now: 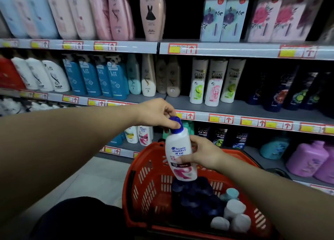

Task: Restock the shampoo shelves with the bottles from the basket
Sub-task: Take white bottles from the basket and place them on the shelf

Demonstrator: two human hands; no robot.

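A white Head & Shoulders bottle (180, 154) with a blue cap and a pink flower label hangs upright above the red basket (144, 176). My left hand (157, 113) pinches its blue cap from above. My right hand (202, 152) grips the bottle's body from the right side. Inside the basket lie several dark blue bottles (195, 198) and white-capped bottles (233, 214). Two matching Head & Shoulders bottles (139, 134) stand on the lower shelf just behind the basket's left rim.
Three shelf levels face me. The middle shelf (235, 109) holds Clear bottles (213, 82), blue Slek bottles (101, 77) and dark bottles at right, with bare shelf in front. Purple jugs (310, 158) stand lower right. Pale floor (90, 176) lies left of the basket.
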